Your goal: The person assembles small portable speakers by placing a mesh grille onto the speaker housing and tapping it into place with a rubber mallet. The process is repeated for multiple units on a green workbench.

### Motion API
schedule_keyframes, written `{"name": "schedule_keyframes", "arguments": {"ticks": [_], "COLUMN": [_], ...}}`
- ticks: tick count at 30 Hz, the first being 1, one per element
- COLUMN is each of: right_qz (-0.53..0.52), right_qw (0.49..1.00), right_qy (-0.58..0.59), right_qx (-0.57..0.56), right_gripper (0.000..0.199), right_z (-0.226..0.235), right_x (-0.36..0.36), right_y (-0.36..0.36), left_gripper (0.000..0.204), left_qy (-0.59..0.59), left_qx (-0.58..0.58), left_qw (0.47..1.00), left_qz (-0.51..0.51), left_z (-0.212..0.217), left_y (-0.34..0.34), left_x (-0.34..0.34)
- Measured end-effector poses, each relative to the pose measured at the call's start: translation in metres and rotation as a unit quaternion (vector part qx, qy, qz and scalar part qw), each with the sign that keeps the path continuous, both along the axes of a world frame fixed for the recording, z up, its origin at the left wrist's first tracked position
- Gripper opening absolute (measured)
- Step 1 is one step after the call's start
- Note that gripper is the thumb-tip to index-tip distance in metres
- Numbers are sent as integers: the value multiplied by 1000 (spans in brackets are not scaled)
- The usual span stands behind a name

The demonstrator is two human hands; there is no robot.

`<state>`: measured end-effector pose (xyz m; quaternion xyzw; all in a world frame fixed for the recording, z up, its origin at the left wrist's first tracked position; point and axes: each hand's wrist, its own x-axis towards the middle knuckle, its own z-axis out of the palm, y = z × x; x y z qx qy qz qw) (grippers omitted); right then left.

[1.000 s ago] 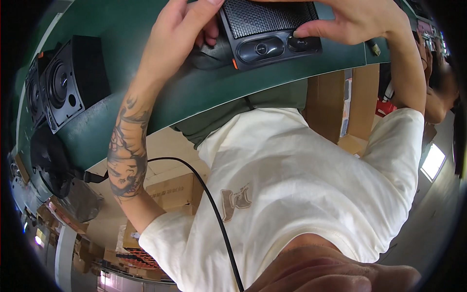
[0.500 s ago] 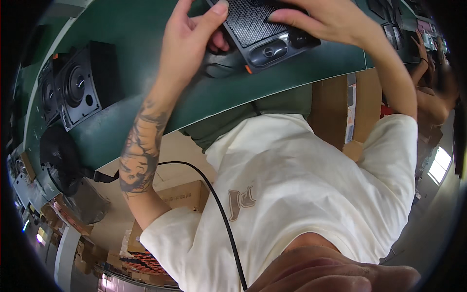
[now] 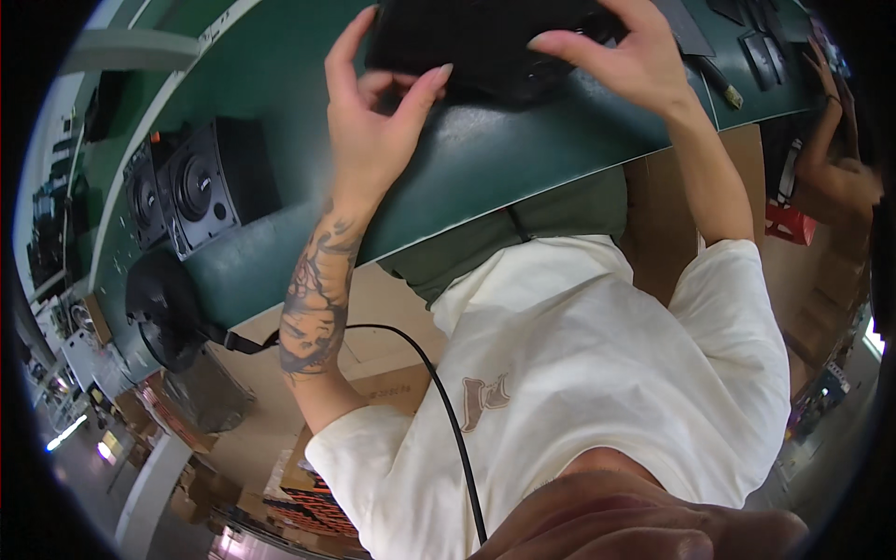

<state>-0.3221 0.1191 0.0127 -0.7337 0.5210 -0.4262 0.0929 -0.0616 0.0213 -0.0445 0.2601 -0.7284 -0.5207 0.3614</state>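
Note:
A black box-shaped speaker (image 3: 467,42) is held over the green tabletop (image 3: 448,173) at the top of the view, its surface dark and lacking detail. My left hand (image 3: 378,117) grips it at its left end, fingers behind and thumb along the lower edge. At the right end my right hand (image 3: 639,61) is closed on it, the thumb lying across the near surface. Part of the right hand's fingers and the speaker's far side are hidden or cut off by the frame's top edge.
Two black speakers (image 3: 201,182) stand on the table's left part, with a black mesh bag (image 3: 163,299) by its corner. A loose cable plug (image 3: 733,96) and flat black parts (image 3: 765,56) lie at right. A co-worker's arm (image 3: 821,140) reaches in at far right. Cardboard boxes (image 3: 373,397) sit below.
The speaker has been turned: its mesh grille and orange corner no longer show, only a dark face. Both hands still grip it, and the whole view has shifted slightly.

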Motion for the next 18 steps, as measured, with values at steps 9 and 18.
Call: {"name": "schedule_keyframes", "arguments": {"ticks": [9,18], "right_qz": [77,-170], "right_qw": [968,935], "right_qy": [236,-310], "right_qx": [-42,25], "right_gripper": [72,83], "right_z": [13,-36], "right_x": [-28,42], "right_y": [-13,9], "left_gripper": [40,78], "left_qy": [-78,71], "left_qx": [1,-27], "left_qw": [997,994], "left_qz": [15,-84], "left_z": [7,26], "left_y": [-20,-28], "left_x": [19,-40]}}
